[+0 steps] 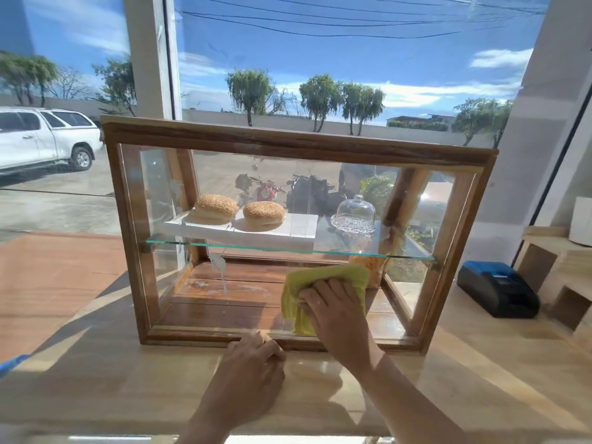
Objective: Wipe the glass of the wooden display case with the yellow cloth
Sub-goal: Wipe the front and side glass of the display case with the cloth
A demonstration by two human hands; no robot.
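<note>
Wiping's underway: right hand (333, 310), grip flat, presses the yellow cloth (323, 276) on the front glass (320, 174) of the wooden display case (288, 139) at 5 o'clock. The left hand (253, 363), fingers curled, braces the 6 o'clock rail. Next, I'd guess, sweep toward the streaks (219, 267) near 8 o'clock.

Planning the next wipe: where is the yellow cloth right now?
Head view: the yellow cloth is under the right hand on the case's front glass, lower right, just below the glass shelf.

Right hand (333, 310) reaches toward one o'clock, fingers flat and pressing; left hand (253, 360) sits curled, knuckles forward, at twelve.
</note>
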